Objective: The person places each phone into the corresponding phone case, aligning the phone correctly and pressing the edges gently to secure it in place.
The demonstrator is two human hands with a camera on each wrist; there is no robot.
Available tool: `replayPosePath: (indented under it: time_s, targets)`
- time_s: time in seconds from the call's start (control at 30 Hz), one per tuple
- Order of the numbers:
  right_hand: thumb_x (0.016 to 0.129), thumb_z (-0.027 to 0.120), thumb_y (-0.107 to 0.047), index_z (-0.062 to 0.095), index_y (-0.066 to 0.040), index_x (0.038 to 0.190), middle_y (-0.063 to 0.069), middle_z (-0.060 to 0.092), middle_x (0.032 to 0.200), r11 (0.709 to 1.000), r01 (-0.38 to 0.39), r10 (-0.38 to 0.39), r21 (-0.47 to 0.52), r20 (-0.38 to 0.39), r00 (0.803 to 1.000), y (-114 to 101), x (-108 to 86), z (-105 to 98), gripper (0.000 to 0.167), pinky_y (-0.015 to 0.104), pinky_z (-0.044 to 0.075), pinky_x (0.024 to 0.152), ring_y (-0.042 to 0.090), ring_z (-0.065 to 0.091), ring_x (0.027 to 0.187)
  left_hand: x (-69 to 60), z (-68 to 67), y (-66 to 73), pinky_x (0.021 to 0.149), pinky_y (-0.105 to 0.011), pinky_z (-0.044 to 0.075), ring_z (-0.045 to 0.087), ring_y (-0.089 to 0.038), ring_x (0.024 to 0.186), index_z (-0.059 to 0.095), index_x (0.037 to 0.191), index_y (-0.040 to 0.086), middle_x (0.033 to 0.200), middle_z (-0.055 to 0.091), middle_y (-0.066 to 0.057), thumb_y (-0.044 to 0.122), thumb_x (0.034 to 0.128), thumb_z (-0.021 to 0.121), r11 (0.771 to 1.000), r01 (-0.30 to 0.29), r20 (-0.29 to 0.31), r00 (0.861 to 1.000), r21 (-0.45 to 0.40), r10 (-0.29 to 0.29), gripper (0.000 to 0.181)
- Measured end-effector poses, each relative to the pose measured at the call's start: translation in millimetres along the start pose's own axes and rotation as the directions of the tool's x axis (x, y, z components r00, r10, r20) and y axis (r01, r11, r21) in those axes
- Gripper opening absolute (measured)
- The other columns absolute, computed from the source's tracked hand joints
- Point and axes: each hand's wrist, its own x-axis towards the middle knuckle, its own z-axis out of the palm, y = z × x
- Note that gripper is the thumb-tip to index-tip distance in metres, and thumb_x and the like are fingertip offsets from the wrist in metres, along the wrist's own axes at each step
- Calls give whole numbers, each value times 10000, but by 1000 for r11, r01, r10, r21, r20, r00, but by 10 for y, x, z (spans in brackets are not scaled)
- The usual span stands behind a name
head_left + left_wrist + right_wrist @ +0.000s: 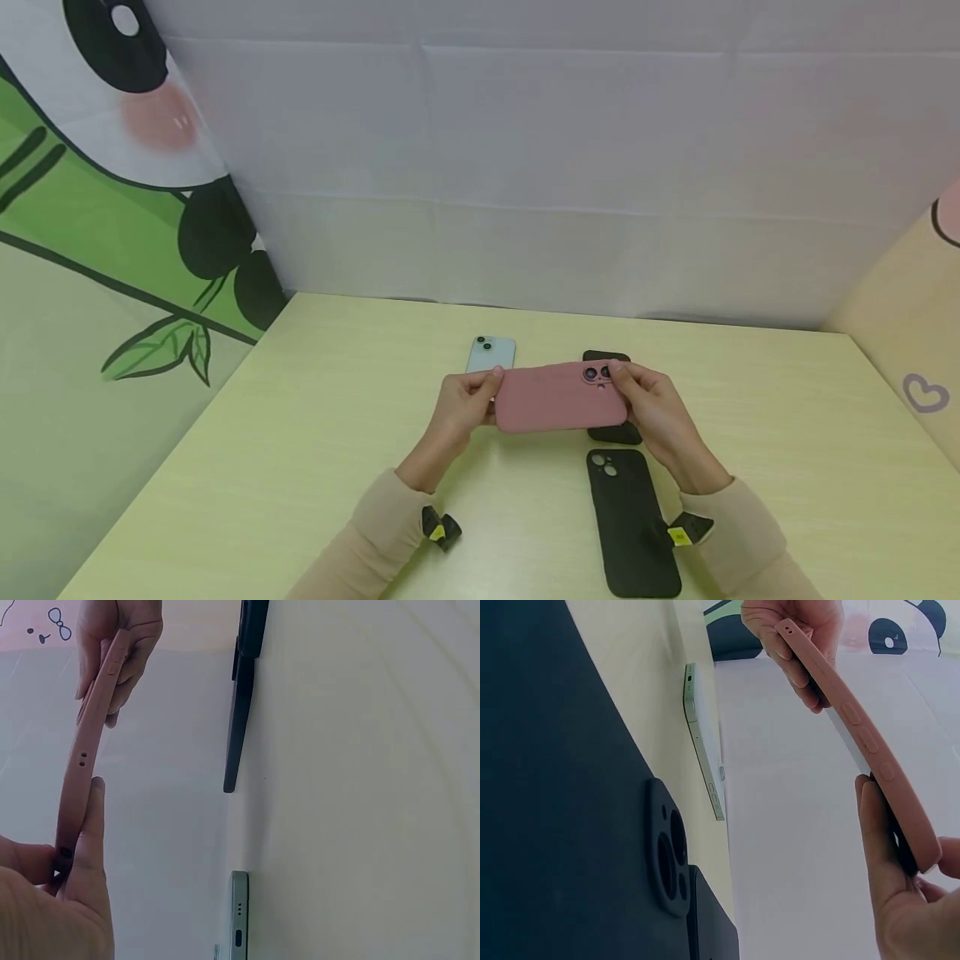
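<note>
Both hands hold a phone in a pink case sideways above the table, its back and two camera lenses facing the head camera. My left hand pinches one short end, with the thumb on the back. At the camera end, my right hand grips the other side. In the right wrist view the pink case is seen edge-on, with side buttons and a dark edge inside it. A pale blue phone lies behind, camera side up, partly hidden by the pink case.
A black phone case with camera cutouts lies near the right forearm. Behind it, another black case-like item is partly covered by the pink one. The pale yellow table meets a white sheet wall at the back.
</note>
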Motion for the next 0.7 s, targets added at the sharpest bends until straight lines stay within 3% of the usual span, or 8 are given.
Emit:
replayPosePath:
  time_s: [0.23, 0.47, 0.7]
  targets:
    - [949, 436, -377, 424, 92, 1287, -80, 609, 959, 1000, -8, 8, 0, 19, 1000, -14, 140, -127, 578, 182, 519, 750, 29, 615, 856, 118, 69, 12, 574, -273, 554, 658, -117, 585, 660, 1040, -46, 721, 659, -40, 252, 916, 555, 997, 68, -11, 998, -44, -69, 339]
    - [939, 468, -361, 425, 69, 1302, -112, 647, 950, 1000, -9, 9, 19, 34, 999, -32, 241, -222, 564, 188, 524, 745, 26, 633, 857, 201, 119, 31, 596, -241, 551, 654, -105, 629, 638, 1074, -54, 754, 659, -34, 242, 917, 554, 976, 157, 9, 987, -148, -157, 345]
    - [932, 485, -357, 427, 60, 1306, -107, 653, 964, 1000, 4, -5, 26, 61, 998, -41, 354, -313, 564, 195, 528, 745, 32, 639, 868, 267, 165, 52, 598, -231, 548, 661, -109, 647, 618, 1101, -52, 769, 663, -28, 242, 919, 548, 967, 162, 36, 987, -198, -159, 352]
